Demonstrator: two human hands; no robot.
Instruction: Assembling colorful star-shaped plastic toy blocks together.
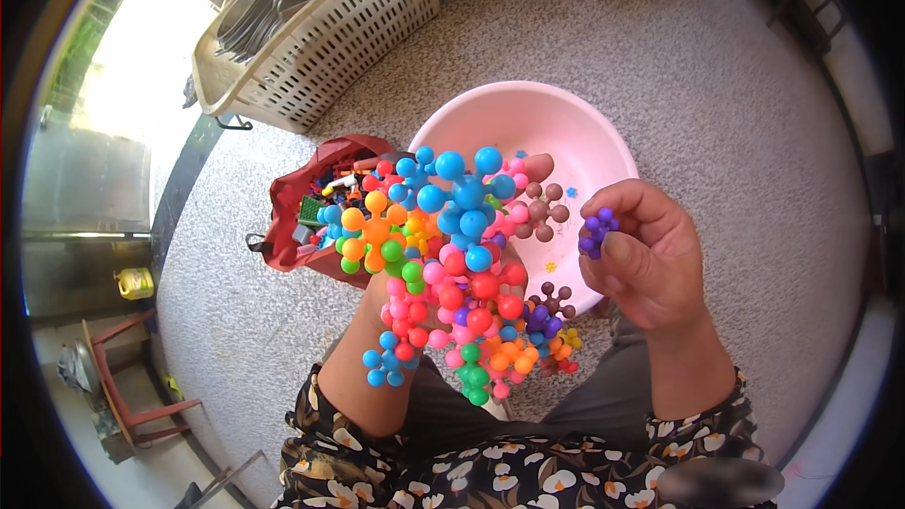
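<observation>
Nearest: a big ball cluster (454,264), many-coloured knobbed pieces joined together, raised over the near-left part of the pink basin (500,113). Left hand (538,167) holds it from behind; most of the fingers hidden, a fingertip showing over the basin's interior. Right hand (652,259), at the basin's right rim, pinches a small purple piece (603,222) between thumb and fingers, apart from the cluster. Hands well apart. Floral sleeves (702,434) and grey trousers (603,372) on the basin's near side.

Basin stands on speckled floor (754,226); a few small pieces, blue and yellow, lie inside. Just left of the basin, a red bag (285,190), open, filled with mixed toy parts. Beyond the basin, to its upper left, a white slotted basket (335,47) of metalware. Far left of the basin: yellow container (135,284), reddish wooden chair (111,372).
</observation>
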